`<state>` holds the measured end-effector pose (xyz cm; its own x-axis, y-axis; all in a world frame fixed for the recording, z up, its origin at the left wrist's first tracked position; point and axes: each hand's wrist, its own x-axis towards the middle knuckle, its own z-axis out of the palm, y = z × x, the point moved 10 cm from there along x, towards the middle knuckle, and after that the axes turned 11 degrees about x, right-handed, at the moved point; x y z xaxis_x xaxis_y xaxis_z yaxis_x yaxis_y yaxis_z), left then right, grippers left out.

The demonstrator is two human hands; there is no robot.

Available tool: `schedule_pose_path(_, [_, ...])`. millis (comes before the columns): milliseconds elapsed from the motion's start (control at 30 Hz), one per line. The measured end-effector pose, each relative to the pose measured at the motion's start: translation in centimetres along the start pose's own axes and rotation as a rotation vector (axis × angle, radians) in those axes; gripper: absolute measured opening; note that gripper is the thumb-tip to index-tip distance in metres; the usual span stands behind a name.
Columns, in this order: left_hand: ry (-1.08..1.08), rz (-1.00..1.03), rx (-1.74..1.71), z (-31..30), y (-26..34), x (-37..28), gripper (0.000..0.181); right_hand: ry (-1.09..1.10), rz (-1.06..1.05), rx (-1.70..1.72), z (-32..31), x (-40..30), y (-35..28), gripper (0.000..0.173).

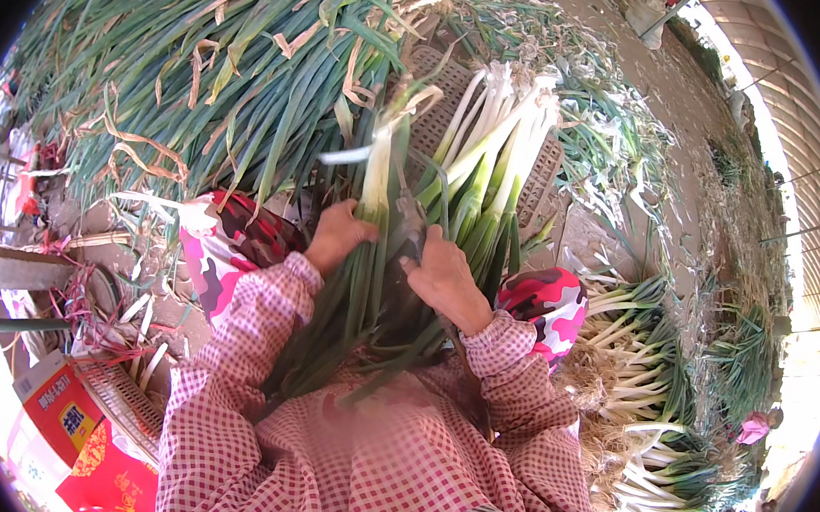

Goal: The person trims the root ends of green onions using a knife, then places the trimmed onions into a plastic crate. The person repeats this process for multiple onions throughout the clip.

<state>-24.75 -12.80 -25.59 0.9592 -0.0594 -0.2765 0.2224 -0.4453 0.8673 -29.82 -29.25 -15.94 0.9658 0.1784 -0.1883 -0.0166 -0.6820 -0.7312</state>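
My left hand [344, 233] grips a green onion [378, 175] just below its white stem, with the root end pointing away from me. Its green leaves run down over my lap. In my right hand [448, 276] is a grey hand tool [410, 217] with a thin nozzle, apparently an air blow gun, held close beside that stem. Motion blurs it. A loose whitish strip of peel [346, 156] sticks out left of the stem. Just right of the tool, several peeled green onions [492, 155] lie with white ends away from me on a perforated plastic crate [444, 80].
A large heap of green onions [252, 66] fills the far left. Peel scraps [615, 128] cover the ground at far right. Rooted green onions [629, 385] lie in rows by my right side. A red carton [94, 441] and plastic basket [119, 389] stand at left.
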Motion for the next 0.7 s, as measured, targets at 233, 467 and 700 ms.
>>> schedule_pose_path(233, [-0.046, -0.079, -0.26, 3.7, -2.6, -3.5, 0.04, -0.033, 0.083, -0.127, 2.3, 3.1, 2.4, 0.044])
schedule_pose_path(467, [0.032, -0.021, -0.081, 3.0, -2.9, -3.0, 0.047, -0.079, 0.14, -0.129, 2.2, 4.1, 1.3, 0.051])
schedule_pose_path(700, [0.07, -0.007, 0.112, 3.9, -2.1, -2.8, 0.044, 0.042, 0.082, -0.162, 1.1, 10.9, 3.0, 0.042])
